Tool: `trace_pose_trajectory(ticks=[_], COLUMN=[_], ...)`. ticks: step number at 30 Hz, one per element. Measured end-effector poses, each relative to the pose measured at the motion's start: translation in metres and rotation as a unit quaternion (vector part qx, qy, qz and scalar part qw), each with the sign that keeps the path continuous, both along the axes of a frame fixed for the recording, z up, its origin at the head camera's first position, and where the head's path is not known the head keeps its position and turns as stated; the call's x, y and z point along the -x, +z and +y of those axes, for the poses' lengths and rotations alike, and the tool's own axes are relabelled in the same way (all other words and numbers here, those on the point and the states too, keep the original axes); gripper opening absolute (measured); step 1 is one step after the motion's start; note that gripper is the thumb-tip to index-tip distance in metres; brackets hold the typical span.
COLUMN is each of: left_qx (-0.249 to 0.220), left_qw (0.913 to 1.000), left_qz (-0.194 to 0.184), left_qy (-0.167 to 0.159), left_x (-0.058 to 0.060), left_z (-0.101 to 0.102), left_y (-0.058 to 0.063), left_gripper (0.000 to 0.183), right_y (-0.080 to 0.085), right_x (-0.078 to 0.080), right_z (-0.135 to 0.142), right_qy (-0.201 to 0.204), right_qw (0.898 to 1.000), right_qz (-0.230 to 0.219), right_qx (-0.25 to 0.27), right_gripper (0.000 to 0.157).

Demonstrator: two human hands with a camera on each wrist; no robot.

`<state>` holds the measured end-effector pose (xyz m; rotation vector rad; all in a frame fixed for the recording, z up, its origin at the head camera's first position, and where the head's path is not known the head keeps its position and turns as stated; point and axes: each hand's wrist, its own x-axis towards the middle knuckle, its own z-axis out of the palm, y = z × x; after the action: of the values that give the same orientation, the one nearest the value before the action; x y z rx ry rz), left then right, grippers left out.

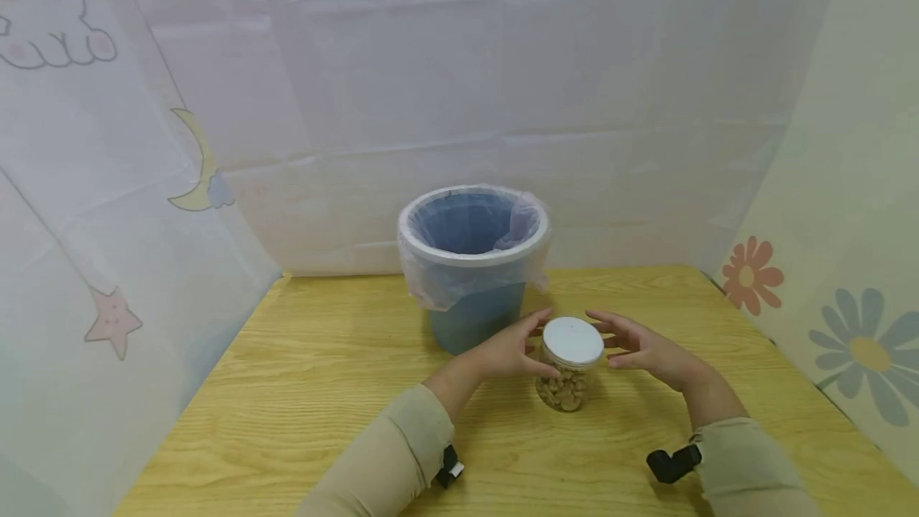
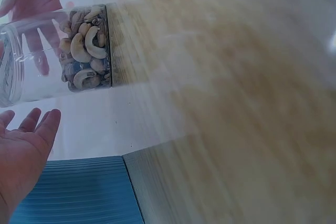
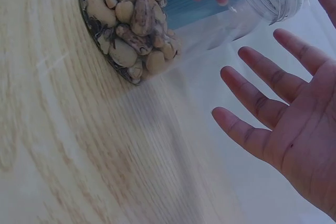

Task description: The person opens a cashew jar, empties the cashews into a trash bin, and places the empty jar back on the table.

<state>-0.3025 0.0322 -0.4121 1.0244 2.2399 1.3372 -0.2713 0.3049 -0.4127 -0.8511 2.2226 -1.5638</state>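
A clear jar (image 1: 563,386) with a white lid (image 1: 573,340) stands upright on the wooden table, partly filled with nuts; cashews (image 2: 84,48) show through its wall in the left wrist view. To its left is my left hand (image 1: 508,351), fingers spread and loosely bent around the jar's side, holding nothing. On the other side, my right hand (image 1: 649,351) faces the jar with parted fingers. In the right wrist view, the right fingers (image 3: 257,103) are apart from the jar. Whether the left fingertips touch the jar cannot be made out.
Behind the left hand stands a blue-grey bin (image 1: 477,317) with a pale rim and a thin plastic liner (image 1: 445,282). The wooden table (image 1: 301,389) reaches back to a hanging cloth backdrop (image 1: 402,102). Black wrist devices (image 1: 673,463) sit at both sleeves.
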Motion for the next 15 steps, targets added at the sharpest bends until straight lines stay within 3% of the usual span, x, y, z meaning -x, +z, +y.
trace_pose_trajectory(ticks=[15], left_qx=[0.008], left_qw=[0.9999], left_qz=[-0.007], left_qy=[0.003], left_x=[0.0012], left_z=[0.0027], left_y=[-0.0014], left_gripper=[0.097], right_y=[-0.0097], right_x=[0.0024], right_z=[-0.0015], right_qy=[0.002], right_qw=[1.0], right_qz=[-0.007], right_qx=[0.007], right_gripper=[0.07])
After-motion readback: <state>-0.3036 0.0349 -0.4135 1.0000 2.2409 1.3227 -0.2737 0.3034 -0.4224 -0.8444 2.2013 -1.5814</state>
